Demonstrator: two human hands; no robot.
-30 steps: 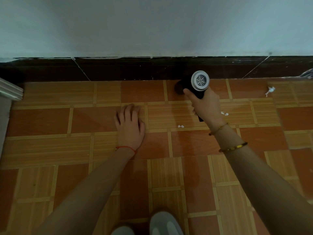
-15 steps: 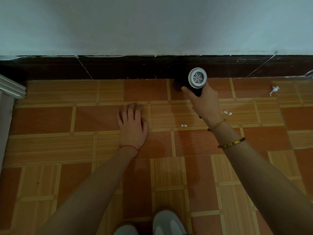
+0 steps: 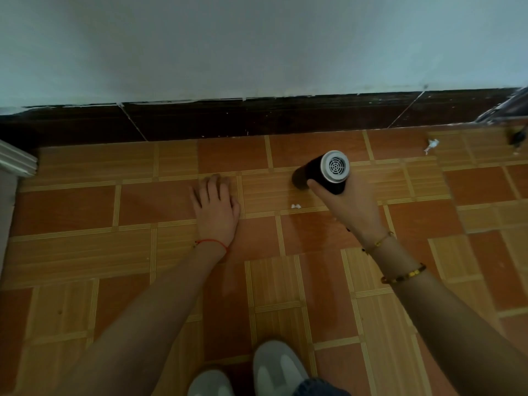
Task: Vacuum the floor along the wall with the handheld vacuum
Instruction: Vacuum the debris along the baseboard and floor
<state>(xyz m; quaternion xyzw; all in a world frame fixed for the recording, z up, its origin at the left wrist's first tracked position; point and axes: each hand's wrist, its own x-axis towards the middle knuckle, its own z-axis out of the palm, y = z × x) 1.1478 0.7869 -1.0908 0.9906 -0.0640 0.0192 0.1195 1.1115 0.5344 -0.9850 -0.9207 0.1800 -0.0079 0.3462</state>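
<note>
Right hand [image 3: 347, 208] wrapped around the handheld vacuum [image 3: 324, 174], fingers and thumb curled tight on the black barrel. Short, stubby cylinder: matte black body, capped at the rear by a pale grey ring with a round slotted vent grille facing up toward the camera. Front end angled down toward the floor [image 3: 85, 252], its mouth hidden behind the barrel, so contact with the tile cannot be told. Held above a striped tan tile near the far edge of the floor, short of the dark brown baseboard [image 3: 200, 120] under the pale wall [image 3: 257, 44]. Left hand [image 3: 216, 207] laid flat on the floor, palm down, fingers straight and together, gripping nothing, well left of the vacuum. Small white scrap [image 3: 296, 206] on the tile between the two hands, just below the vacuum's front end. Larger white scrap [image 3: 432, 144] near the far right corner of the floor, close to the baseboard. Red string bracelet [image 3: 213, 243] on the left wrist; two gold-toned bracelets [image 3: 404, 274] on the right forearm. Two pale grey shoes [image 3: 278, 367] at the near edge, toes pointing to the wall. White moulded trim [image 3: 17, 160] at the far left edge.
</note>
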